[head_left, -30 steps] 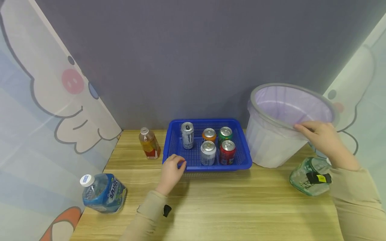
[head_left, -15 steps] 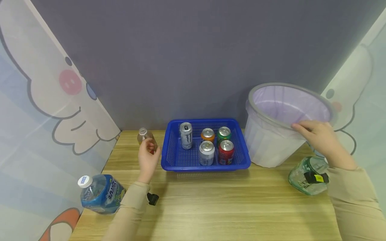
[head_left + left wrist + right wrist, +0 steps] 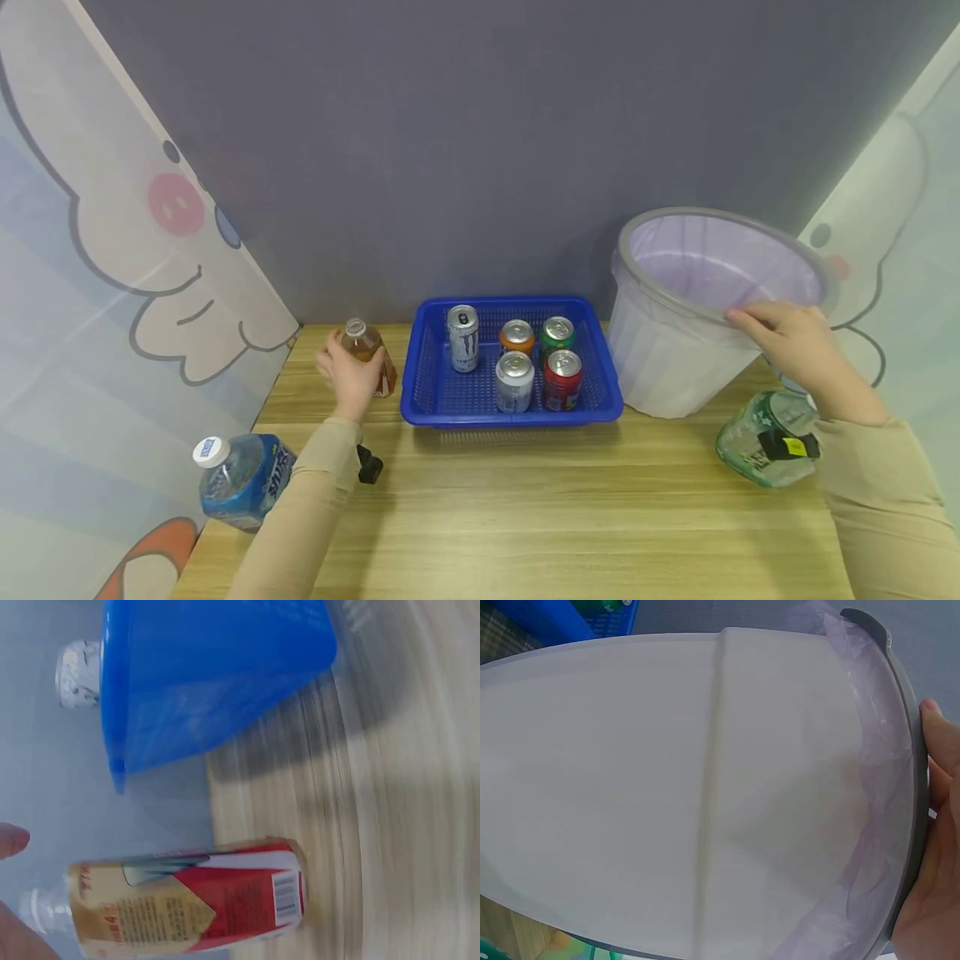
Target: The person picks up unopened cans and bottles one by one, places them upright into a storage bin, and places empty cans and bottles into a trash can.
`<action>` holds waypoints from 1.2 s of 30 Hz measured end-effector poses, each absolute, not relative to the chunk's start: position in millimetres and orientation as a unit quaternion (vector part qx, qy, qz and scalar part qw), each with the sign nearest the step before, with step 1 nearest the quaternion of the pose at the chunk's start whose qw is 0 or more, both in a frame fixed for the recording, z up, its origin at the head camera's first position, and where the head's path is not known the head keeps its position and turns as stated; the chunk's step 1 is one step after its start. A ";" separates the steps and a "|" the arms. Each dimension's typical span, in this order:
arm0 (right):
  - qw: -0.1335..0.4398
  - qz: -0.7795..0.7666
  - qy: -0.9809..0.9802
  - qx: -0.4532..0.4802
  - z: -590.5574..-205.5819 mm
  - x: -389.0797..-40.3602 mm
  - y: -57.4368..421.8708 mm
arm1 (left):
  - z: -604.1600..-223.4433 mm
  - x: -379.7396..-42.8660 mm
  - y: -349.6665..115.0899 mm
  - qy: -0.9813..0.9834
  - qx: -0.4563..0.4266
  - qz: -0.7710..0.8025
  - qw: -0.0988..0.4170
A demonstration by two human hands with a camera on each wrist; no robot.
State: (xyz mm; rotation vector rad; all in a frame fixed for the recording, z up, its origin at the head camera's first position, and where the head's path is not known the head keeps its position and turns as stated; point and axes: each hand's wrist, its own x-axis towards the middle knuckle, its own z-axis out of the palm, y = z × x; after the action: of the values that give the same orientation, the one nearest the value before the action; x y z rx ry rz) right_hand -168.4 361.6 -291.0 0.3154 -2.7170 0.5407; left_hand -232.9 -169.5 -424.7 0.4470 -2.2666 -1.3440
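Observation:
At the left, my left hand (image 3: 349, 375) is at a clear bottle (image 3: 364, 340) with a gold and red label, thumb and fingers spread on either side of it. The bottle stands upright on the table; in the left wrist view a fingertip (image 3: 11, 840) shows apart from it, and whether the hand touches it elsewhere I cannot tell. My right hand (image 3: 787, 337) holds the grey rim of a white trash bin (image 3: 675, 367) lined with a thin lilac bag. Some right fingers are hidden behind the rim.
A blue basket (image 3: 442, 400) between the hands holds several drink cans, among them a tall white can (image 3: 464, 342) and a red can (image 3: 562, 383). A big blue bottle (image 3: 243, 483) stands front left. A green-tinted bottle (image 3: 750, 442) is by the right forearm.
My left hand has moved left from the basket's front corner to the bottle, its fingers spreading around it. The right hand has stayed on the bin's rim.

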 end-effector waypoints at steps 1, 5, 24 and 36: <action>0.175 0.192 -0.959 0.111 -291.0 -168.3 361.5 | -425.0 -235.2 -170.8 -0.828 0.163 -0.487 0.225; 0.181 0.188 -0.959 0.114 -291.3 -168.1 361.3 | -427.6 -243.1 -176.6 -0.841 0.162 -0.479 0.194; 0.201 0.178 -0.955 0.123 -295.5 -168.8 361.8 | -441.7 -256.7 -191.9 -0.881 0.127 -0.430 0.151; 0.187 0.185 -0.958 0.117 -294.4 -168.2 360.6 | -440.2 -257.5 -195.4 -0.882 0.128 -0.425 0.158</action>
State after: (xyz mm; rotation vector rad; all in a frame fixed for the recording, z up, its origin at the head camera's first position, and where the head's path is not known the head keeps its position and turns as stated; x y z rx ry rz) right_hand -168.2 360.6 -294.4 0.3303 -2.6961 0.5199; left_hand -257.5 -195.4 -440.2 0.3665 -2.5227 -1.2154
